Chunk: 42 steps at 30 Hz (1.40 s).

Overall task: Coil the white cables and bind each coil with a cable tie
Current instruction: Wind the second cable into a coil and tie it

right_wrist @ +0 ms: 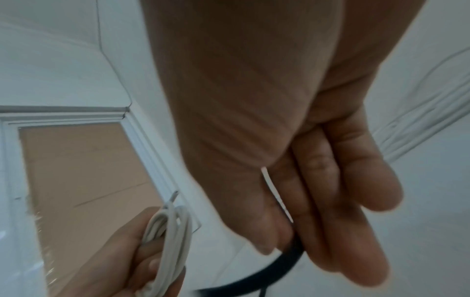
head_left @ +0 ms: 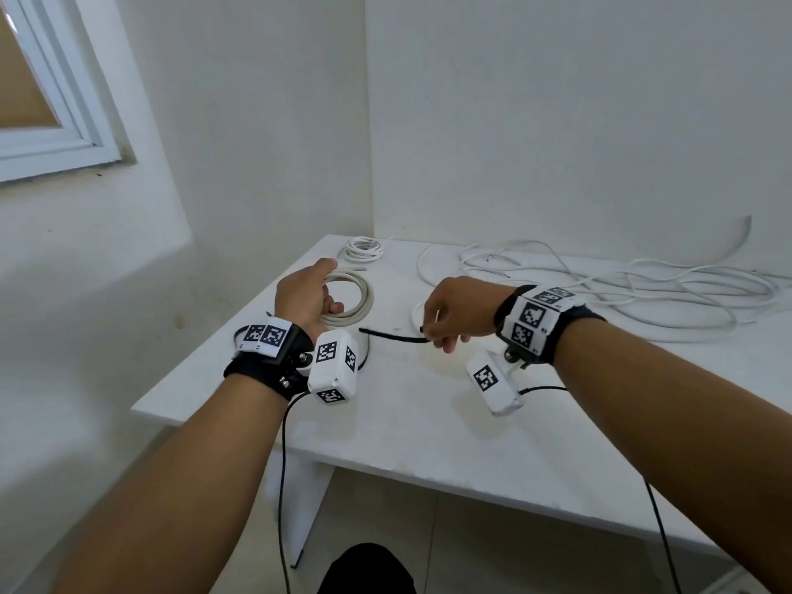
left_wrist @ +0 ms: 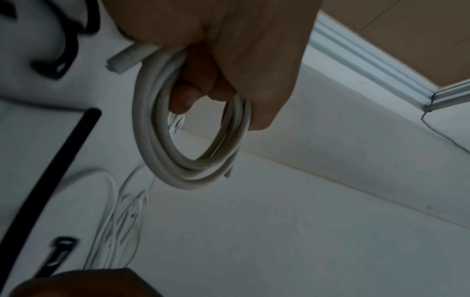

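My left hand (head_left: 306, 293) curled round the cable coil (head_left: 358, 300), coil hanging below my fist, right hand (head_left: 454, 312) pinching the black cable tie (head_left: 392, 335), tie pointing toward the coil

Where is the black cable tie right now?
In the head view the black cable tie sits mid-frame above the table, pinched in the right hand, its free end pointing towards the coil gripped by the left hand.
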Each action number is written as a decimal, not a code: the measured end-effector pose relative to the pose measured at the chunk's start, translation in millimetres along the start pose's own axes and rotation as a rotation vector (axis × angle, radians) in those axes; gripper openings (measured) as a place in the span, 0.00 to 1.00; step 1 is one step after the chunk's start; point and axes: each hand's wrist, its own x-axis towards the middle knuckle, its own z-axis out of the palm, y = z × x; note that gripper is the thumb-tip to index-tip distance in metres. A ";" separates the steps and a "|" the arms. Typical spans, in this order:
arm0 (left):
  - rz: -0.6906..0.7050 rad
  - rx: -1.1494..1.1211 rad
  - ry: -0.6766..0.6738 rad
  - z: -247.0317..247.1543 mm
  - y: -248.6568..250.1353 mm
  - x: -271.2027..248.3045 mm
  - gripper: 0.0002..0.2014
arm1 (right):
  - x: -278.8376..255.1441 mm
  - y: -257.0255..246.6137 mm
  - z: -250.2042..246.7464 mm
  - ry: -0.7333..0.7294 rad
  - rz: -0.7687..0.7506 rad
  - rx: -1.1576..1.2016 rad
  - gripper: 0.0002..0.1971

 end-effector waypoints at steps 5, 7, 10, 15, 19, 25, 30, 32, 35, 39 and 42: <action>-0.041 0.007 -0.135 54.3 -20.3 -20.6 0.14 | -22.9 54.0 -7.9 0.205 0.178 0.084 0.04; -0.061 0.016 -0.206 77.8 -31.3 -30.6 0.14 | -30.9 73.8 -6.5 0.325 0.223 0.134 0.01; -0.077 0.056 -0.318 109.8 -49.4 -46.9 0.17 | -42.0 96.0 -5.3 0.513 0.285 0.228 0.06; -0.076 0.128 -0.464 149.9 -72.8 -69.2 0.17 | -54.4 118.6 -11.3 0.751 0.289 0.383 0.07; -0.064 0.186 -0.511 165.1 -83.4 -78.8 0.16 | -60.9 122.9 -15.4 0.755 0.252 0.651 0.10; -0.042 0.227 -0.557 171.5 -89.3 -86.2 0.16 | -67.0 135.0 -23.1 0.870 0.296 0.611 0.08; -0.023 0.248 -0.545 173.2 -90.8 -87.2 0.15 | -70.9 127.5 -17.1 0.736 0.232 0.824 0.10; -0.014 0.260 -0.525 173.6 -92.6 -86.4 0.11 | -72.4 118.8 -11.4 0.652 0.185 0.869 0.09; -0.034 0.270 -0.524 171.8 -95.2 -86.5 0.08 | -76.4 107.6 -7.6 0.565 0.162 0.892 0.06; -0.083 0.321 -0.538 168.9 -92.8 -86.2 0.11 | -76.1 108.8 -13.0 0.513 0.187 0.885 0.07; -0.089 0.336 -0.548 167.4 -91.2 -85.8 0.11 | -75.2 110.5 -20.5 0.497 0.217 0.858 0.10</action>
